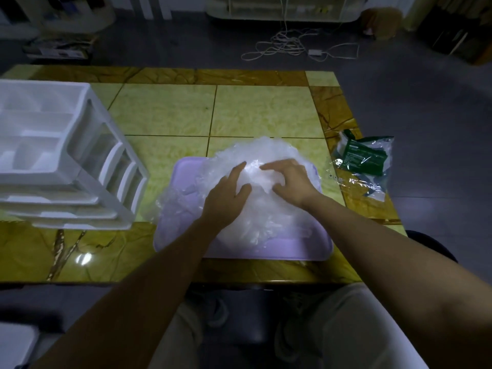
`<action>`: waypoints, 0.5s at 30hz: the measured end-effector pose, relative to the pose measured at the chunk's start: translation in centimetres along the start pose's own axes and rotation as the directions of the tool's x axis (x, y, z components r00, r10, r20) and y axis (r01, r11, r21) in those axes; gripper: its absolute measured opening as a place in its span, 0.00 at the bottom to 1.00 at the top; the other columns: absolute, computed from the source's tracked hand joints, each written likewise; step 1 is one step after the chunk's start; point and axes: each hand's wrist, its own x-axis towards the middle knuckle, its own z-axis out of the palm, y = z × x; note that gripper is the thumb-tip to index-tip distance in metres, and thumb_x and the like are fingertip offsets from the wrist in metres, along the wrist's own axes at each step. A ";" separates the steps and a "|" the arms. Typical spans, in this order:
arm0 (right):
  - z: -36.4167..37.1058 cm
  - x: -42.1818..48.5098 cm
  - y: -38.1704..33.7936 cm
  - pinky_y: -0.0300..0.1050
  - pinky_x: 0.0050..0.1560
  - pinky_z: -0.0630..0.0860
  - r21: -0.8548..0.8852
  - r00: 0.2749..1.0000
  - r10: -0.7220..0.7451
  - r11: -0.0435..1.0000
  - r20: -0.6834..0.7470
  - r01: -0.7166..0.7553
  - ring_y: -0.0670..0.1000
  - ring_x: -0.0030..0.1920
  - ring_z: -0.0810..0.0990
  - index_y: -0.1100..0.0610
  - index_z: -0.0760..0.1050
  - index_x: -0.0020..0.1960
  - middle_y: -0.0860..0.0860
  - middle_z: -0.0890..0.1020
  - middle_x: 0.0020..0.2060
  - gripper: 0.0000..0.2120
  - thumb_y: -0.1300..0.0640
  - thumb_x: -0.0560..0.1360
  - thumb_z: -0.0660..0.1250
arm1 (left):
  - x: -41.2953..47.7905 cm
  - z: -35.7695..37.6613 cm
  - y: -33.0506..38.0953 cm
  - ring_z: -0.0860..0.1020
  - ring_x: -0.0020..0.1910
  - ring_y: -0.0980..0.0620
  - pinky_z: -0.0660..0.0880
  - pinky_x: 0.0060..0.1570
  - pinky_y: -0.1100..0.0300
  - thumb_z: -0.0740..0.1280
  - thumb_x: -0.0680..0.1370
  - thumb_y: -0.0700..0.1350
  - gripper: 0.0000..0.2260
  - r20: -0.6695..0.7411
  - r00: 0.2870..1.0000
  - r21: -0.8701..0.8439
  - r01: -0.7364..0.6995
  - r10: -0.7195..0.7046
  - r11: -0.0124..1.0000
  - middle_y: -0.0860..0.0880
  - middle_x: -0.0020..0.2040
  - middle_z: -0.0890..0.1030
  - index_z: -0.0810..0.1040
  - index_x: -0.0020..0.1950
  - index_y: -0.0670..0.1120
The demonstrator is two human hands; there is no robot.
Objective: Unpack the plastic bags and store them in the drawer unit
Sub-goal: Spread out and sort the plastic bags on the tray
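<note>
A heap of crumpled clear plastic bags (pixel 269 153) lies on a lilac tray (pixel 292 249) in the middle of the table. My left hand (pixel 226 198) rests flat on the heap's left side with straight fingers. My right hand (pixel 287 179) sits on top of the heap, its fingers curled and pinching the plastic. A white drawer unit (pixel 53 155) stands at the table's left, its drawer fronts facing right towards the tray.
A torn clear wrapper with a green label (pixel 364 161) lies at the table's right edge. The yellow-green tiled table (pixel 170 113) ends just in front of my knees. A tangle of white cable (pixel 287 46) lies on the dark floor beyond.
</note>
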 end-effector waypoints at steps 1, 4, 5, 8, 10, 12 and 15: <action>-0.4 -0.6 -0.9 0.45 0.61 0.64 0.039 0.993 -0.011 0.999 -0.119 0.016 0.51 0.61 0.73 0.46 0.78 0.60 0.46 0.79 0.58 0.21 0.52 0.67 0.63 | 0.2 -0.2 0.2 0.74 0.62 0.45 0.67 0.62 0.55 0.58 0.79 0.50 0.23 -0.028 1.000 -0.067 0.002 -0.003 0.998 0.45 0.65 0.75 0.62 0.75 0.54; -0.9 -2.6 -3.6 0.44 0.55 0.63 0.190 0.973 -0.008 0.980 -0.231 0.053 0.46 0.51 0.73 0.47 0.76 0.56 0.44 0.77 0.50 0.21 0.36 0.69 0.60 | 0.6 -0.9 1.0 0.77 0.52 0.46 0.73 0.60 0.50 0.55 0.79 0.48 0.22 -0.032 0.991 -0.263 0.117 -0.130 0.958 0.46 0.57 0.78 0.63 0.72 0.61; -1.0 -3.1 -4.3 0.45 0.56 0.65 0.289 0.986 0.018 0.957 -0.163 0.030 0.46 0.50 0.73 0.47 0.73 0.57 0.44 0.76 0.51 0.25 0.33 0.68 0.60 | 0.5 -1.1 1.3 0.77 0.48 0.46 0.75 0.57 0.47 0.54 0.79 0.49 0.21 -0.011 0.987 -0.300 0.149 -0.160 0.942 0.45 0.53 0.79 0.63 0.72 0.63; -1.0 -4.5 -5.2 0.43 0.57 0.71 0.458 0.995 0.032 0.886 0.094 -0.071 0.49 0.54 0.73 0.44 0.61 0.68 0.45 0.70 0.60 0.37 0.32 0.65 0.68 | 0.1 -1.6 2.1 0.77 0.45 0.49 0.74 0.51 0.53 0.53 0.81 0.51 0.20 0.031 0.978 -0.332 0.203 -0.205 0.921 0.46 0.51 0.78 0.61 0.73 0.62; -0.9 -5.0 -4.8 0.38 0.54 0.70 0.466 0.986 -0.004 0.882 0.165 -0.074 0.49 0.58 0.72 0.42 0.55 0.71 0.47 0.65 0.64 0.43 0.40 0.64 0.76 | -0.1 -1.8 2.4 0.74 0.48 0.53 0.69 0.51 0.59 0.53 0.82 0.51 0.19 0.024 0.967 -0.366 0.246 -0.255 0.898 0.49 0.57 0.75 0.62 0.74 0.59; -1.0 -5.3 -4.5 0.34 0.48 0.70 0.441 0.983 -0.029 0.896 0.181 -0.054 0.48 0.56 0.73 0.43 0.58 0.71 0.48 0.65 0.63 0.40 0.49 0.66 0.77 | -0.3 -2.0 2.7 0.72 0.55 0.54 0.67 0.51 0.64 0.53 0.82 0.53 0.18 0.021 0.954 -0.413 0.282 -0.300 0.866 0.51 0.63 0.73 0.66 0.72 0.56; -1.4 -5.1 -4.8 0.36 0.41 0.68 0.409 0.995 -0.031 0.912 0.091 -0.009 0.46 0.40 0.73 0.49 0.76 0.48 0.49 0.75 0.45 0.07 0.59 0.74 0.69 | -0.3 -2.5 2.8 0.77 0.51 0.49 0.77 0.36 0.62 0.55 0.80 0.58 0.19 0.074 0.940 -0.489 0.325 -0.332 0.809 0.48 0.60 0.77 0.70 0.68 0.55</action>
